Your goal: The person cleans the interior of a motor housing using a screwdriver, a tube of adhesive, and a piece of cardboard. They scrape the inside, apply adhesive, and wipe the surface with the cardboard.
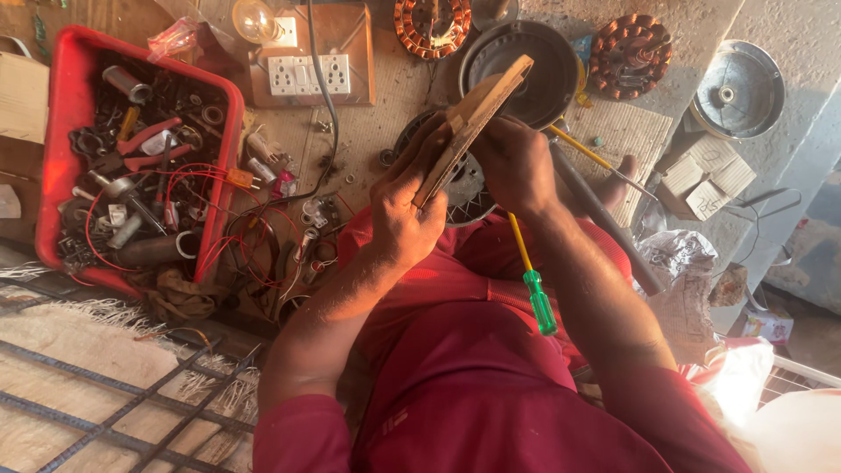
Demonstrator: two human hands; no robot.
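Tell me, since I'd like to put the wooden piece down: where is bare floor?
Bare patches: the woven mat between the copper-wound stator and small wooden blocks, and floor between the switchboard and left hand. Crowded: red tray and the wires beside it.

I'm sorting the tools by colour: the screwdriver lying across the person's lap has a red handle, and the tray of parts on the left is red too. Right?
Not quite. The head view shows the screwdriver across the lap has a green handle on a yellow shaft, not a red handle. The tray of parts on the left is indeed red.
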